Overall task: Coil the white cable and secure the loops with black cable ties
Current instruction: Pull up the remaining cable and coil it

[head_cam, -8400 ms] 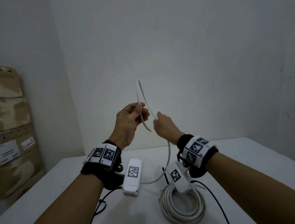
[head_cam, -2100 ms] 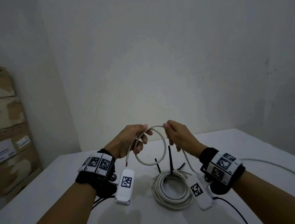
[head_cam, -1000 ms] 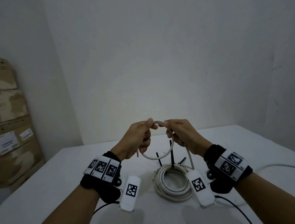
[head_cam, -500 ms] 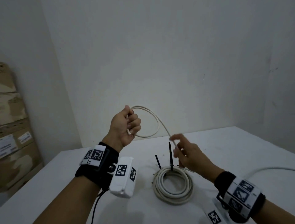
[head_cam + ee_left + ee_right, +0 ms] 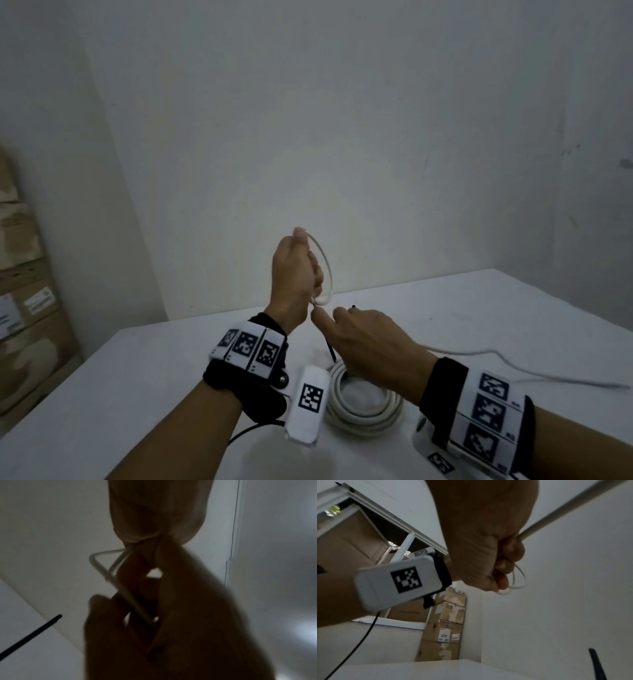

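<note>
Fingers [image 5: 317, 274] of the left hand [image 5: 294, 274] are curled round a small loop of thin white round cable [image 5: 327, 270] at mid-frame, above the white table [image 5: 445, 318], while the right hand [image 5: 370, 342] just below feeds the strand through bent fingers. Light and springy, the cable will likely try to uncoil, so grip where the turns cross. Black cable ties [image 5: 330, 349] stand in a thicker coil below.

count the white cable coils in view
2: a small loop gripped in the left hand, and a thicker coil lying on the table, partly behind the right hand.
</note>
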A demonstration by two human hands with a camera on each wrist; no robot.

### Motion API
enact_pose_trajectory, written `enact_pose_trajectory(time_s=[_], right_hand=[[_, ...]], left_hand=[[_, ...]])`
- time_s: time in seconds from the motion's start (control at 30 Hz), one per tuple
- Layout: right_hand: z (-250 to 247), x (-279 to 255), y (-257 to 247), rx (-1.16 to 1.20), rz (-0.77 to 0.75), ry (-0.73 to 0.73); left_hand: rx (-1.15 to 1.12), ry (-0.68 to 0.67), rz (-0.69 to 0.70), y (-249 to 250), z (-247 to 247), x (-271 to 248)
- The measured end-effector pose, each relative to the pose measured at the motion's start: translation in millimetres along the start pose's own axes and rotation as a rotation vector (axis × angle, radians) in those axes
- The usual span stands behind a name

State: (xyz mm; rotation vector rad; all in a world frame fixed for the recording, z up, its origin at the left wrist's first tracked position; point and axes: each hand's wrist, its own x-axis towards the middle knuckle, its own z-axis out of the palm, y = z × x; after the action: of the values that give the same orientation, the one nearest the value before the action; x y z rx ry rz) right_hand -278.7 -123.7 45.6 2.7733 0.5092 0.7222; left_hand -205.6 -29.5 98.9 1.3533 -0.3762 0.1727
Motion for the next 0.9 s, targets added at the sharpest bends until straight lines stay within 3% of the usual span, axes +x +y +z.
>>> enact_pose_trajectory(time_s=[0.1, 0.27, 0.33, 0.47, 0.6, 0.7, 0.9], right_hand=[[-13.7, 7.2, 4.7, 0.005, -0.127, 0.025], [-25.3, 15.2, 24.2, 0.342, -0.069, 0.012], [-28.1, 16.1, 27.2, 0.432, -0.041, -0.013], [-20.4, 10.2, 41.1, 0.627, 0.019, -0.22], [-25.9, 6.1, 50.1, 0.442, -0.06, -0.323], [-35.9, 15.3, 42.0, 0.418, -0.131, -0.172], [-42.4, 25.9, 28.3, 0.427, -0.062, 0.084]], left_hand=[[0.201, -0.127, -0.04, -3.5, -1.2, -0.5], [0.366, -0.368, -0.135, -2.0, -16.9, -1.6], [0.348, -0.386, -0.152, -1.2, -18.3, -4.3], [0.291, -0.37, -0.208, 4.3, -25.7, -1.4], [0.433, -0.419, -0.205, 4.8, -37.3, 0.6], [0.472, -0.502, -0.216, -2.5, -31.3, -7.5], [0.292, -0.416, -0.289, -6.9, -22.8, -17.2]])
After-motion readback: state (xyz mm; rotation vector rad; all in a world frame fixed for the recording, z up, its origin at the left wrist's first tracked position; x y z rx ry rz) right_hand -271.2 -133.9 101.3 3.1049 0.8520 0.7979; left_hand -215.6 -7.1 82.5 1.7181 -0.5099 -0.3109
